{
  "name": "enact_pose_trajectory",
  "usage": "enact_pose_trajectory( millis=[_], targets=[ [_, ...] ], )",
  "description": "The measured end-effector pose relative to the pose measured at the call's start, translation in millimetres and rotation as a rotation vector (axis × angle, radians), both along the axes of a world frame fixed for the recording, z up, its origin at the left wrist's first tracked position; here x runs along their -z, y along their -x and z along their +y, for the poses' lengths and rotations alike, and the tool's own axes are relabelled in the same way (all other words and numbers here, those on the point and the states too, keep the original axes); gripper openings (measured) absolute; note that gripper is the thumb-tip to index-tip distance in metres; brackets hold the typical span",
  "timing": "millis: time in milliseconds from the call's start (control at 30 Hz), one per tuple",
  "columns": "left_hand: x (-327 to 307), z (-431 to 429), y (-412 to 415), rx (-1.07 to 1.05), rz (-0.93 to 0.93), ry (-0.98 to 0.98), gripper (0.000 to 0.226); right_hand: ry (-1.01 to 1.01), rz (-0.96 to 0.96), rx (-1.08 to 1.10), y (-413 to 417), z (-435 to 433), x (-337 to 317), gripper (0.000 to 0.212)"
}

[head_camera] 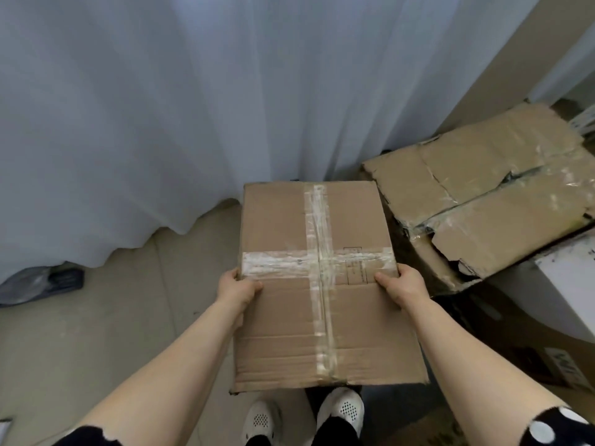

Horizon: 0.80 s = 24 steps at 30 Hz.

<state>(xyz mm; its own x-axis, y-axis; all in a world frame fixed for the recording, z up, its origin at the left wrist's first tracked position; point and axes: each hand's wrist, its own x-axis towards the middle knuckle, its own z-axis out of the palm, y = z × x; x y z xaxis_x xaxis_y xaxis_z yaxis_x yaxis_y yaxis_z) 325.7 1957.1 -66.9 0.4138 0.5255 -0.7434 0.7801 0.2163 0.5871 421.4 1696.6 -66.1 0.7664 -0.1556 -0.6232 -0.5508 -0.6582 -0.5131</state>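
A closed brown cardboard box (283, 323) with a cross of clear tape on top is held up in front of me, above my white shoes. My left hand (236, 289) grips its left edge, thumb on top and fingers hidden down the side. On the opposite edge my right hand (402, 286) grips the same way, thumb lying on the top face.
A larger, torn and taped cardboard box (483, 201) stands at the right, touching or nearly touching the held box. A white object (570, 284) and dark cartons lie further right. White curtains (161, 123) hang ahead. A grey plastic bag (35, 284) lies on the tiled floor at left.
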Motion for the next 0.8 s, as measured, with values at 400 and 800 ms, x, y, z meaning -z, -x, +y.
enact_pose_trajectory(
  millis=[400, 800],
  targets=[
    [103, -65, -26, -0.075, 0.037, 0.179, 0.054, 0.190, -0.016, 0.000, -54, -36, 101, 0.050],
    [96, -83, -20, -0.141, 0.143, 0.235, 0.042, 0.273, 0.065, 0.740, 73, -27, 98, 0.109]
  ],
)
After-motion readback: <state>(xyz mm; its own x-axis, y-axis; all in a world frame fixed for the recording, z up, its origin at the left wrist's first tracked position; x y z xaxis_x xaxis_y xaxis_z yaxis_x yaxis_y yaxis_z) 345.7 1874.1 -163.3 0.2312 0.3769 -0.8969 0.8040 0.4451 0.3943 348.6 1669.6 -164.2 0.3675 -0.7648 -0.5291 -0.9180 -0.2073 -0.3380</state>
